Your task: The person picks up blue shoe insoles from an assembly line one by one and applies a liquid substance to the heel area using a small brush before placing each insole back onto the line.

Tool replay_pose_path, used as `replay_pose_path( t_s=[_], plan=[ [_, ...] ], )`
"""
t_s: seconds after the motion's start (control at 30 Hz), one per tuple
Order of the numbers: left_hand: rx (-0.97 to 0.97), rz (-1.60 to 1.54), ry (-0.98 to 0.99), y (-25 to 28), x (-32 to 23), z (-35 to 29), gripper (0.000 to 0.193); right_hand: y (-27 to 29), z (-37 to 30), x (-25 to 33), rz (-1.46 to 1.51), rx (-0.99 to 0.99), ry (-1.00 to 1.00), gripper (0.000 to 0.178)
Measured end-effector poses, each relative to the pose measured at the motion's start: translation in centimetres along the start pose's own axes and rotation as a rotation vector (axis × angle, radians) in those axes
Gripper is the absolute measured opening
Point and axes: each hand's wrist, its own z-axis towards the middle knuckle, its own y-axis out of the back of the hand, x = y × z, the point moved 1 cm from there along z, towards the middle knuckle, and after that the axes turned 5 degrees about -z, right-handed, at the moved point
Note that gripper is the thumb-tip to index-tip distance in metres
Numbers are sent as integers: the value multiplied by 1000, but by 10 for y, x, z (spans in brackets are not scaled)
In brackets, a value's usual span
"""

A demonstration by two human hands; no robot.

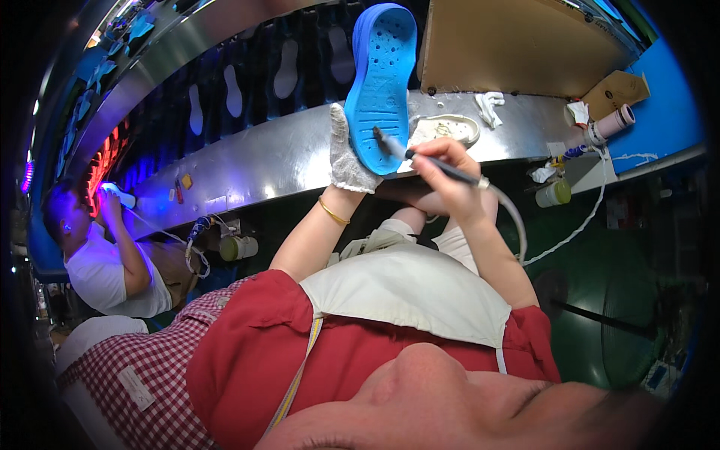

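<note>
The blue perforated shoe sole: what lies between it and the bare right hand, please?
The head view shows a black-handled brush, held by the right hand, its tip over the sole.

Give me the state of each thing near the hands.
Blue sole: held, perforated
Brush: held, tip over sole, contact unclear
Left hand: gloved, holding the sole
Right hand: bare, holding the brush
Hose: curved, running from the brush
Cream shoe part: resting on the bench
White fabric: crumpled

Cardboard sheet point(517, 49) right of shoe sole point(384, 91) in left hand point(351, 159)
</note>
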Motion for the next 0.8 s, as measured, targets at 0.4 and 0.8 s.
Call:
replay_pose_path(
  t_s=[0.4,0.8],
  plan=[
    [28,-44,68,-8,-31,9,91,-10,10,3,147,306,15,12],
    [-9,46,180,0,-36,18,91,-5,0,11,125,295,7,11]
  ],
)
